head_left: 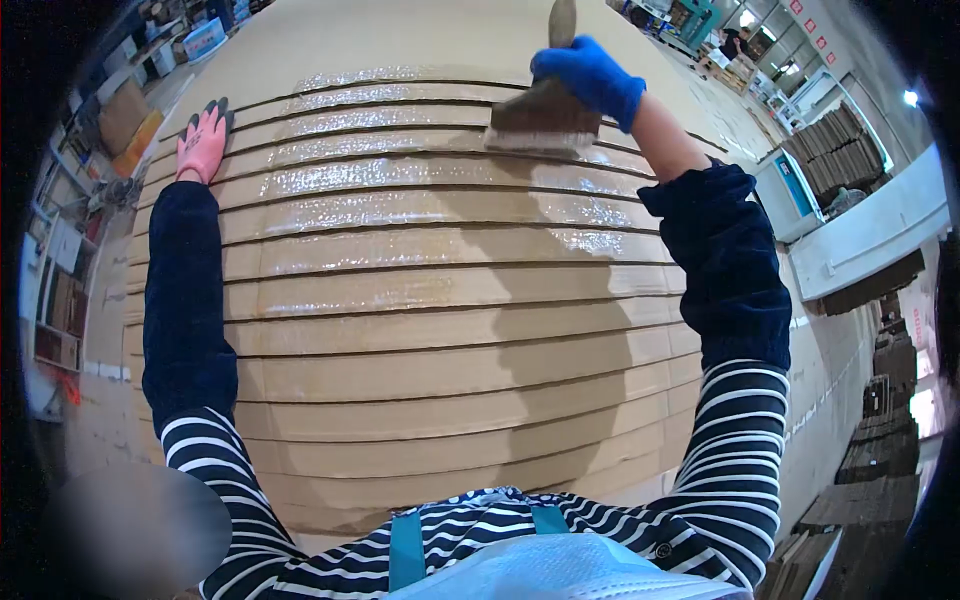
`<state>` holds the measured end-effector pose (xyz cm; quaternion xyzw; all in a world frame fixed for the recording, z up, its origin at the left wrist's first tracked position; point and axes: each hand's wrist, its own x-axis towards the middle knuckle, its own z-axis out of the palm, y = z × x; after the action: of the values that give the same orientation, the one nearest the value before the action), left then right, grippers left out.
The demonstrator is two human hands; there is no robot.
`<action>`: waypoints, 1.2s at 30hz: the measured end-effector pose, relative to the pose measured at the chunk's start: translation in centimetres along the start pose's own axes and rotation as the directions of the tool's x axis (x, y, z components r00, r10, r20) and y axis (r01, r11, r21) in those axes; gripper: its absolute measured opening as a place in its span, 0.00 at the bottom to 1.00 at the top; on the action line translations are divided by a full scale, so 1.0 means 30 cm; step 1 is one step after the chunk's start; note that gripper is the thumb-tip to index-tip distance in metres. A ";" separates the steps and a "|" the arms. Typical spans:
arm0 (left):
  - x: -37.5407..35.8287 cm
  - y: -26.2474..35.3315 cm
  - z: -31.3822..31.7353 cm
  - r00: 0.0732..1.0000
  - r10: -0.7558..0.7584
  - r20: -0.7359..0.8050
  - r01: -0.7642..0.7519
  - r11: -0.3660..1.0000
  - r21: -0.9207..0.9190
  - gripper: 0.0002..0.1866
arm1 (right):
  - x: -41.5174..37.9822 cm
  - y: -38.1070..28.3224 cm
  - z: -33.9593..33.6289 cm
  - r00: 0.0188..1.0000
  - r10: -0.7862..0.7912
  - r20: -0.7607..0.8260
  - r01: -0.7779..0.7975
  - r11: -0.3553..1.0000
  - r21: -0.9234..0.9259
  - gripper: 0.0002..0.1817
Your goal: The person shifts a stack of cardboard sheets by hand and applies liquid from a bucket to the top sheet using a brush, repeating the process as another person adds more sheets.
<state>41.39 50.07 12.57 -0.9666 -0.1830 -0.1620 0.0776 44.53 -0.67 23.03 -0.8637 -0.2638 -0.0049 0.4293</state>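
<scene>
Overlapping cardboard sheets (400, 375) lie fanned out in front of me, their edges forming long parallel strips. Wet, shiny glue (345, 178) coats the upper strips, mostly left of the middle. My right hand (590, 78), in a blue glove, is closed round the handle of a wide flat brush (545, 112). The brush's pale bristles rest against the upper strips at the right. At the left edge of the sheets, my left hand (204, 140) lies flat in a pink glove with dark fingertips, its fingers stretched out and holding nothing.
Stacked cardboard (830, 155) stands beside a white panel (880, 240) at the right. More piled cardboard (880, 440) lines the lower right. A person (735, 43) is far off at the upper right. Shelving and boxes (125, 115) stand along the left.
</scene>
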 end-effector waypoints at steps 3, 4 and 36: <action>0.015 -0.023 0.025 1.000 0.023 -0.006 -0.023 1.000 0.014 0.25 | 0.091 -0.030 0.007 0.959 -0.020 -0.283 0.052 0.993 0.107 0.13; 0.025 -0.032 0.043 0.999 0.042 -0.025 -0.042 0.999 0.012 0.25 | 0.105 -0.055 0.025 0.898 -0.006 -0.439 0.074 0.988 0.136 0.11; 0.115 -0.122 0.157 0.998 0.064 -0.013 -0.062 0.988 0.139 0.23 | -0.318 0.341 -0.247 0.874 -0.159 -0.459 0.208 0.976 0.058 0.10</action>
<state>44.37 55.55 9.68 -0.9627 -0.1624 -0.1547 0.1513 42.62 -15.51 17.91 -0.7860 -0.2375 -0.2319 0.5215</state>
